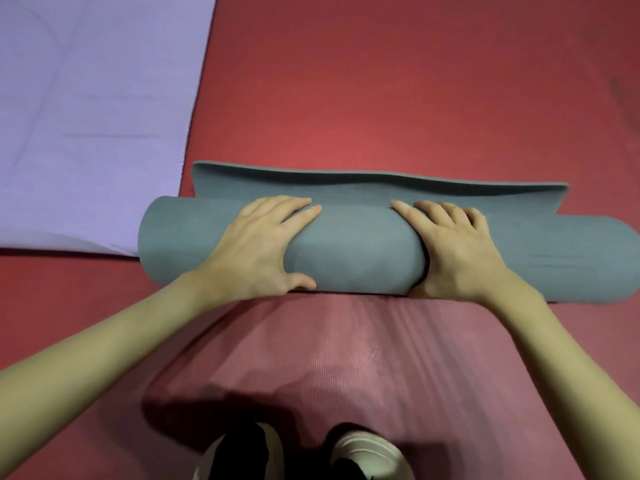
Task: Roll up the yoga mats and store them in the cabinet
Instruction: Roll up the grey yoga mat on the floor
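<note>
On red floor, L hand & R hand press grey mat roll, fingers spread flat over its top; short flap unrolled.

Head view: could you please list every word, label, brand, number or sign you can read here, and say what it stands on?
None: no text can be read anywhere in this view.
The rolled grey-green foam yoga mat under the left hand and right hand is plain.
The flat lilac yoga mat, flat pink yoga mat and black-and-white shoes show no lettering.
</note>
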`<control>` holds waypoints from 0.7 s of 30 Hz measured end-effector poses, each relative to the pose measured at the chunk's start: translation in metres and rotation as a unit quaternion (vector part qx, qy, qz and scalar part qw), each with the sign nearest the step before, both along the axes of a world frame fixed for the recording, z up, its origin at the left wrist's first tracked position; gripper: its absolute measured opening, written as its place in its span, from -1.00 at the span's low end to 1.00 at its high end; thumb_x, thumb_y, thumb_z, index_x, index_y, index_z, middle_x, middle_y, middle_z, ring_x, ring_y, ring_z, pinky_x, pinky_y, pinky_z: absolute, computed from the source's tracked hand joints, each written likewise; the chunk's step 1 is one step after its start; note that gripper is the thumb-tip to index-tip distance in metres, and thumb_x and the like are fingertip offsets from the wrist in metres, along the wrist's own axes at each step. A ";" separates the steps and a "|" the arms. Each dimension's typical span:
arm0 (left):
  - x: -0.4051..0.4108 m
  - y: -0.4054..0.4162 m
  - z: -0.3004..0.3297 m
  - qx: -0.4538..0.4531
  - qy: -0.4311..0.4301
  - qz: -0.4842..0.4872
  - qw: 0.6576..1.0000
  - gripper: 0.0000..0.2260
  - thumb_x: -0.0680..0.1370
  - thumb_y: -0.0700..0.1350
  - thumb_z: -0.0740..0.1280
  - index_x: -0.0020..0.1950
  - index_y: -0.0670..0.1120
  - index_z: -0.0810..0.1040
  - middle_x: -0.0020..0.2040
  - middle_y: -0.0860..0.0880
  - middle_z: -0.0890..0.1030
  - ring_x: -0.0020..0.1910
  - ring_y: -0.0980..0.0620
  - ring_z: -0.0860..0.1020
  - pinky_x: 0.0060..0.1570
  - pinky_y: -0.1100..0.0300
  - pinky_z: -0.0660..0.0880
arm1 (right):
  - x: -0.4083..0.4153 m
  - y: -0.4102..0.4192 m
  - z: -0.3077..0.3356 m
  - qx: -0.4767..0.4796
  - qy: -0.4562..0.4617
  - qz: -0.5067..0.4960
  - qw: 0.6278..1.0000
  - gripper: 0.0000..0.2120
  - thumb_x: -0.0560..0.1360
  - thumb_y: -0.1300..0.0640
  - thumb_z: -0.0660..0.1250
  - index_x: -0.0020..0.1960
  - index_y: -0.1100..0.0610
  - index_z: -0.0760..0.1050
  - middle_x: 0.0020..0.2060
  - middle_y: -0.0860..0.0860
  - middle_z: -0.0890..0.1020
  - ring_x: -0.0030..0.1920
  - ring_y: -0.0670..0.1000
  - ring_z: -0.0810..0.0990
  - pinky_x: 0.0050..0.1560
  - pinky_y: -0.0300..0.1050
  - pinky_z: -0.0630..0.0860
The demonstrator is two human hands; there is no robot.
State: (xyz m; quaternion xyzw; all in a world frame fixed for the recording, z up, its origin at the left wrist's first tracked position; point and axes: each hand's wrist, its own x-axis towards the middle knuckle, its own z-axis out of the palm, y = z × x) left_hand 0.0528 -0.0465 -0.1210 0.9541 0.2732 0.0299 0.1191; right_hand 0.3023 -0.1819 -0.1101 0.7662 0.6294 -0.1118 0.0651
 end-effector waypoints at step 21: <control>-0.023 0.062 -0.002 0.069 0.049 0.057 0.995 -0.12 0.41 0.50 0.04 0.56 -0.05 0.14 0.52 -0.17 0.23 0.50 -0.12 0.19 0.49 -0.11 0.02 | -0.014 0.152 -0.004 -0.056 0.120 -0.056 0.990 -0.54 0.62 -0.04 -0.07 0.36 0.13 0.40 0.36 0.16 0.44 0.36 0.17 0.39 0.35 0.17 0.17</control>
